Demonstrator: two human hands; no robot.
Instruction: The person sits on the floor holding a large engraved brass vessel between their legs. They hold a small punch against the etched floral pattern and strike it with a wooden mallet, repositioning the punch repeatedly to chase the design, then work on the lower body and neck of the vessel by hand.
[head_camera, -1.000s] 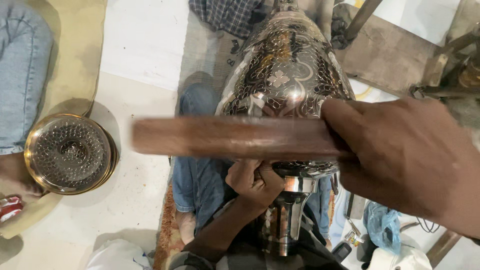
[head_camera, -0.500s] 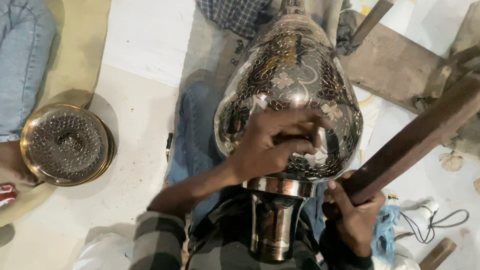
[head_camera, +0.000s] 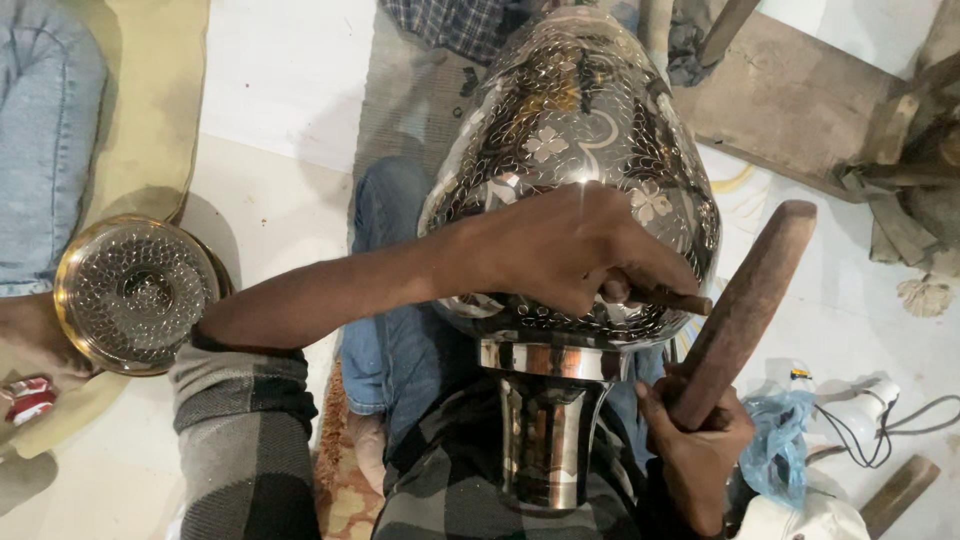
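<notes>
A large engraved metal vase (head_camera: 560, 130) with flower patterns lies across my lap, its polished neck (head_camera: 545, 430) pointing toward me. My left hand (head_camera: 575, 250) rests on the vase's wide belly and pinches a thin dark chisel (head_camera: 675, 298) against the surface. My right hand (head_camera: 695, 440) grips the lower end of a thick brown wooden mallet (head_camera: 745, 300), which slants up to the right of the vase, apart from the chisel.
A round engraved brass dish (head_camera: 135, 292) lies on the floor at left, beside another person's blue-jeaned leg (head_camera: 45, 140). A wooden bench (head_camera: 790, 95) stands at the upper right. A blue plastic bag (head_camera: 780, 440) and a white cable (head_camera: 890, 425) lie at lower right.
My left hand has slid down the vase's belly and now shows the chisel. The mallet, first held level across the vase, has swung down to the right side.
</notes>
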